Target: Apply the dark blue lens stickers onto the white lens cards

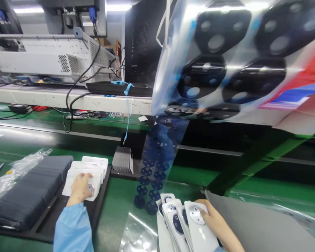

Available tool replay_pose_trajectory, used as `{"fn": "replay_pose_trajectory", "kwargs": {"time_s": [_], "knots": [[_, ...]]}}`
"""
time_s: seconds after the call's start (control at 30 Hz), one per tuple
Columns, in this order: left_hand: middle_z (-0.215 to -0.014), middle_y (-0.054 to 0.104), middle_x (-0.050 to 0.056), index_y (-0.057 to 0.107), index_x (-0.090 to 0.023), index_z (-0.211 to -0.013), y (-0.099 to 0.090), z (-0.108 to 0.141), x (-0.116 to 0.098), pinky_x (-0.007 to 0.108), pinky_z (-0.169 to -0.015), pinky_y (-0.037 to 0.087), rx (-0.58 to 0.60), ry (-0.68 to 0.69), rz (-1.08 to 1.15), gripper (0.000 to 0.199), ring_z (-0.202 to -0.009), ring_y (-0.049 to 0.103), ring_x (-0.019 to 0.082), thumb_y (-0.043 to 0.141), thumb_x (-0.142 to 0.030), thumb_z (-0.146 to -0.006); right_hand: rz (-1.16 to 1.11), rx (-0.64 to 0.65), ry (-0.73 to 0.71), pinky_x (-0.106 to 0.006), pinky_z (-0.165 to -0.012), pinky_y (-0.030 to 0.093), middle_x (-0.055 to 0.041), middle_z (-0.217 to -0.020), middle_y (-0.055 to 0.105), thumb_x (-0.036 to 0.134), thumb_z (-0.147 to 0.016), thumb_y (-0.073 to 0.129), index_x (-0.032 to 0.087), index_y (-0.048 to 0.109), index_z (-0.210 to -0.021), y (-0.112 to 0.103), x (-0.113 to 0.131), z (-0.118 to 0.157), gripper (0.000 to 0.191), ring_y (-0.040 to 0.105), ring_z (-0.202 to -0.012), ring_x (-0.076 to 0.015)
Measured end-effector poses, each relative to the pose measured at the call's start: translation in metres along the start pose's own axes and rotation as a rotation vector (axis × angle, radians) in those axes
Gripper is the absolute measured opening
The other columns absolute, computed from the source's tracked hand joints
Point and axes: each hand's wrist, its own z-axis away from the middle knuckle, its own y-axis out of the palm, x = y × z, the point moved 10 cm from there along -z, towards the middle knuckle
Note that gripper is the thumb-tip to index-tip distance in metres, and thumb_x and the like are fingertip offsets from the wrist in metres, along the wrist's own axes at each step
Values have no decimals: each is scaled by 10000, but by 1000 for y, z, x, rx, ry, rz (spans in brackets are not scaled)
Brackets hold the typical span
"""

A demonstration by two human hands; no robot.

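My left hand (81,187), in a light blue sleeve, rests on the top white card of a stack of white cards (90,168) that lies on a black tray (97,206). My right hand (216,224) holds a fanned bunch of white cards with dark round parts (183,220) low at the centre right. A clear film strip with blue round stickers (153,168) hangs down between the two hands. A large sheet of black camera-lens pieces (225,59) hangs blurred, close to the camera, at the upper right.
A stack of dark grey sheets (34,189) fills the tray's left part, with a clear plastic bag (13,171) beside it. A small pile of grey cards (123,159) stands behind. A white shelf (68,99) carries machines, cables and a blue coiled cord (127,115). The bench mat (115,210) is green.
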Motion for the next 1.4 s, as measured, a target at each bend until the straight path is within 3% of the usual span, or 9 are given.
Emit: {"fn": "replay_pose_trajectory", "kwargs": {"time_s": [0.27,0.47,0.63,0.77,0.87,1.0,1.17,1.27,1.4], "knots": [[-1193,522,190,580,-204,-919,2,-9,24,525,-914,408,-106,-10,-87,458,-1123,554,429,829,-246,-537,109,-100,-82,-428,-1000,434,-180,-1174,577,297,-658,420,174,590,-1050,26,-3,10,444,567,-1159,-312],[-1086,588,181,587,-193,-867,-15,-14,31,514,-871,442,-192,15,-100,392,-1050,595,422,763,-427,-607,177,-94,-122,-499,-992,427,-214,-1320,468,421,-795,408,141,510,-1227,55,3,40,525,501,-1229,-375],[-881,693,64,562,-234,-866,-43,-3,12,369,-778,492,-272,52,172,294,-879,661,297,621,-493,-739,143,-151,-311,-536,-1033,383,-185,-1405,432,438,-901,388,183,371,-1374,57,56,66,537,401,-1329,-362],[-1010,698,41,629,-238,-988,-60,19,-25,312,-738,500,-289,70,735,393,-838,652,236,659,-526,-721,-63,10,-462,-446,-1054,400,-98,-1523,288,359,-925,460,281,377,-1299,79,107,85,391,341,-1390,-276],[-876,670,17,566,-213,-1183,-35,26,-78,285,-709,480,-52,202,1058,487,-738,614,181,617,-502,-795,-112,31,-488,-447,-962,479,-101,-1544,227,290,-896,510,287,445,-1183,93,128,91,294,437,-1322,-293],[-765,620,-11,569,-198,-1200,48,34,-137,249,-647,441,504,222,1134,540,-703,581,160,682,-483,-755,-198,-46,-505,-440,-911,519,-126,-1427,400,217,-840,552,263,483,-1145,100,133,87,317,518,-1246,-298],[-872,650,35,656,-169,-1019,93,40,-156,258,-691,450,715,250,1094,458,-778,601,171,746,-483,-697,-285,-61,-494,-440,-913,524,-87,-1076,628,212,-820,558,236,550,-986,102,121,74,168,552,-1202,-299],[-923,692,59,720,-164,-936,102,54,-162,274,-741,465,894,313,1045,404,-841,627,197,798,-444,-656,-241,-134,-466,-479,-939,504,-118,-1296,539,267,-852,561,248,551,-1090,95,119,74,239,537,-1216,-309],[-768,723,46,760,-133,-937,116,71,-167,266,-655,468,1086,332,987,422,-670,634,173,837,-395,-615,-72,-319,-511,-586,-991,434,-143,-1515,296,324,-900,549,259,498,-1246,85,132,90,355,386,-1339,-367]]}}
